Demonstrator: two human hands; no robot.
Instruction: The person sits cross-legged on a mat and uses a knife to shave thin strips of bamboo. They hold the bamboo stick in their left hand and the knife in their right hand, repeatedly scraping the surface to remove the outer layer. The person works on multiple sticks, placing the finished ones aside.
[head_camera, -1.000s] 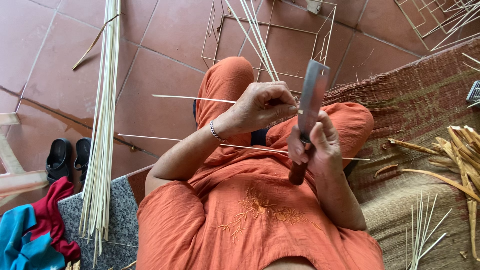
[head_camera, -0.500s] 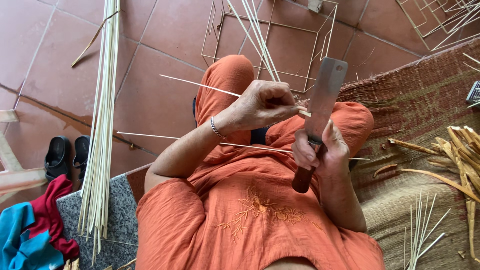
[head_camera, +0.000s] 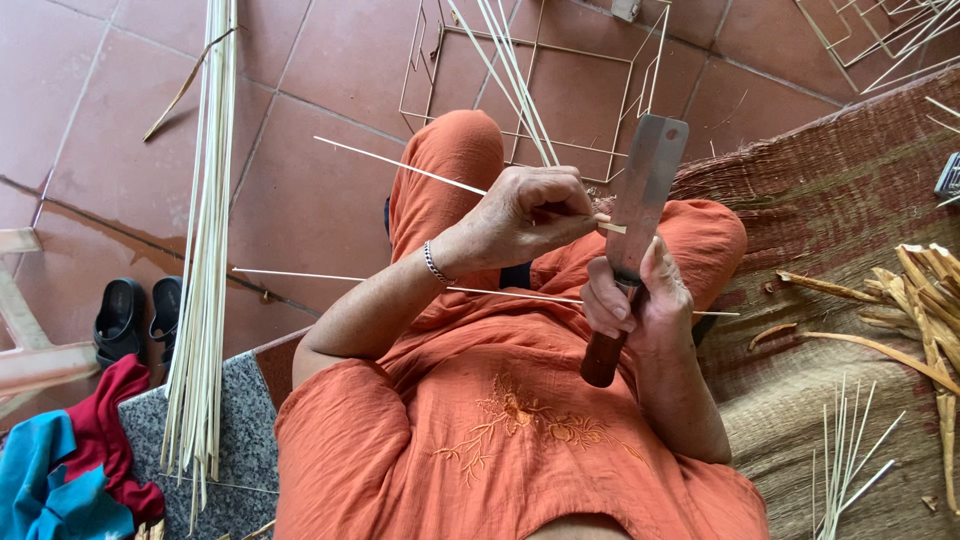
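You're mid-shave imo: left hand (head_camera: 525, 212) pinches the thin bamboo strip (head_camera: 400, 166), its end right at the cleaver (head_camera: 645, 195) blade. Right hand (head_camera: 630, 295) clenched round the wooden handle. Next pull prob needs steady angle, thumb clear of the edge.

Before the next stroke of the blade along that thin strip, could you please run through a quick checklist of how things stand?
1. Left hand pinches the thin pale bamboo strip: ok.
2. Right hand wraps the brown wooden handle of the broad flat steel knife: ok.
3. Strip end meets the blade: ok.
4. Left fingertips clear of the edge: not ok, very close.
5. Blade sharpness: cannot tell.
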